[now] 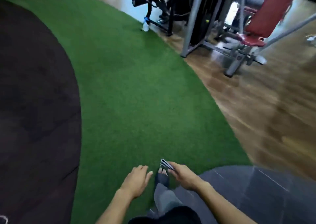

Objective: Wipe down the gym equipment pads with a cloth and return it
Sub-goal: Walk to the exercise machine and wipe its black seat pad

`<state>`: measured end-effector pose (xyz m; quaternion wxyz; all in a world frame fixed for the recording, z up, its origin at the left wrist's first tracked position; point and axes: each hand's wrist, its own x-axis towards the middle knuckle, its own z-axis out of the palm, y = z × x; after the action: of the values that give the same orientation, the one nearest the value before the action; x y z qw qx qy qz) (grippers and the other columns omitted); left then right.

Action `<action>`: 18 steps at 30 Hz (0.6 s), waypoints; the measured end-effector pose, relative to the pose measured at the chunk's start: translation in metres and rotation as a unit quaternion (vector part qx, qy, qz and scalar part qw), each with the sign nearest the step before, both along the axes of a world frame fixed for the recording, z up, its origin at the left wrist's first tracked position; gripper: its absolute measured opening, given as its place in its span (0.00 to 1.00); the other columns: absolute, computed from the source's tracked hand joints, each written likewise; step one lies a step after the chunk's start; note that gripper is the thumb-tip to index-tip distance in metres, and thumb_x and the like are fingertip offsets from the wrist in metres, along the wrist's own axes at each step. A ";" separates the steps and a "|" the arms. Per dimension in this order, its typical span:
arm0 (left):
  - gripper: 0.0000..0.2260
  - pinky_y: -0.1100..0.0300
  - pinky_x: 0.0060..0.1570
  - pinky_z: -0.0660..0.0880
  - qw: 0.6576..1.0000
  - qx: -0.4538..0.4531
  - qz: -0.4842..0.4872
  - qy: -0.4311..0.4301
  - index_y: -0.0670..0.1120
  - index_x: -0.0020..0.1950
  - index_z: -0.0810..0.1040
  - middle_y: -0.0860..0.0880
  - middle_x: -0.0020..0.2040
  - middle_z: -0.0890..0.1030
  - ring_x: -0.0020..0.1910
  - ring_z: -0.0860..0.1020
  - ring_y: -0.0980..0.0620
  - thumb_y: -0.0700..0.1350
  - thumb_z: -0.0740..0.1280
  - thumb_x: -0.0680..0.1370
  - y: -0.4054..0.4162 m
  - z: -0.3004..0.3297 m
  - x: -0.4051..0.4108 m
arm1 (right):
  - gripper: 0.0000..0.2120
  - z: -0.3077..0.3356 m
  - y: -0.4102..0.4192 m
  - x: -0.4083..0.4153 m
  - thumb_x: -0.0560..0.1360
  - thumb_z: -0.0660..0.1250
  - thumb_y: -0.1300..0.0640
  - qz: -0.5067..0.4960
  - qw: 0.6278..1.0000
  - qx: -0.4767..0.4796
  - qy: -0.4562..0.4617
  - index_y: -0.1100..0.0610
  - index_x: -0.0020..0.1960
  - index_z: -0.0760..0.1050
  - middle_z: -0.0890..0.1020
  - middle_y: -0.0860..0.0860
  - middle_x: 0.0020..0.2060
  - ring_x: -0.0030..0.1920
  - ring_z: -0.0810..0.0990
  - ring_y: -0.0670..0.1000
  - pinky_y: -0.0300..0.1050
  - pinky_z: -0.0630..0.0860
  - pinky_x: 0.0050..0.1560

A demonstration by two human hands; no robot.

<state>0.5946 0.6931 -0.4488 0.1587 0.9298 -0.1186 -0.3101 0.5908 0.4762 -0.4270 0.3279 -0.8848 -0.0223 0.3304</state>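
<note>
My right hand (185, 176) is at the bottom middle, closed on a small folded cloth (166, 164) with grey and white stripes that sticks out past the fingers. Just to its left, my left hand (136, 179) is held palm down with fingers apart and nothing in it. Far off at the upper right stands a grey-framed machine with a red back pad (271, 10) and a red seat pad (251, 40). The picture is blurred.
Green turf (128, 95) runs up the middle, with a dark mat (34, 104) on the left and wooden floor (265, 112) on the right. A black bench frame (153, 6) and a water bottle (145, 25) stand at the top. My foot (161, 177) is on the turf.
</note>
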 end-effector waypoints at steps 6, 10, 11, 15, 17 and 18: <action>0.20 0.50 0.66 0.69 0.989 -0.006 0.140 0.044 0.45 0.68 0.69 0.43 0.65 0.75 0.66 0.72 0.43 0.55 0.51 0.84 0.072 -0.021 0.112 | 0.14 -0.023 0.074 0.165 0.81 0.57 0.52 0.128 0.992 -0.022 0.008 0.53 0.65 0.71 0.82 0.54 0.56 0.53 0.80 0.55 0.48 0.73 0.52; 0.20 0.51 0.66 0.69 0.971 -0.021 0.229 0.058 0.44 0.68 0.69 0.43 0.65 0.75 0.65 0.73 0.44 0.55 0.51 0.84 0.116 -0.010 0.196 | 0.13 -0.027 0.131 0.276 0.82 0.56 0.51 0.201 0.979 -0.027 0.011 0.57 0.59 0.72 0.82 0.57 0.49 0.48 0.80 0.58 0.50 0.72 0.46; 0.20 0.52 0.66 0.69 0.966 -0.023 0.249 0.061 0.43 0.68 0.69 0.43 0.65 0.75 0.65 0.73 0.44 0.55 0.51 0.84 0.128 -0.008 0.218 | 0.12 -0.027 0.147 0.303 0.82 0.56 0.51 0.216 0.976 -0.026 0.005 0.58 0.58 0.72 0.82 0.56 0.46 0.45 0.79 0.57 0.49 0.71 0.44; 0.19 0.49 0.62 0.71 0.946 -0.025 0.321 0.046 0.44 0.63 0.72 0.42 0.62 0.77 0.63 0.74 0.42 0.56 0.52 0.83 0.179 -0.008 0.298 | 0.12 -0.025 0.213 0.399 0.82 0.57 0.53 0.269 0.963 -0.016 -0.003 0.60 0.57 0.72 0.77 0.53 0.42 0.42 0.75 0.53 0.44 0.66 0.42; 0.19 0.49 0.62 0.72 0.939 -0.022 0.342 0.036 0.44 0.63 0.73 0.42 0.61 0.77 0.62 0.75 0.42 0.56 0.52 0.83 0.209 -0.010 0.337 | 0.12 -0.031 0.248 0.446 0.82 0.58 0.53 0.288 0.958 -0.009 -0.005 0.59 0.58 0.72 0.80 0.57 0.45 0.44 0.77 0.56 0.47 0.70 0.45; 0.19 0.49 0.62 0.72 0.935 -0.022 0.351 0.036 0.44 0.63 0.73 0.42 0.61 0.77 0.62 0.75 0.42 0.55 0.52 0.83 0.224 -0.012 0.355 | 0.12 -0.033 0.266 0.469 0.81 0.58 0.52 0.296 0.955 -0.005 -0.006 0.59 0.58 0.73 0.81 0.57 0.46 0.45 0.78 0.56 0.49 0.72 0.47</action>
<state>0.9497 0.9169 -0.4608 0.2821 0.8968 0.2142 -0.2650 1.0599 0.7421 -0.4603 0.2107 -0.8423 -0.2836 0.4071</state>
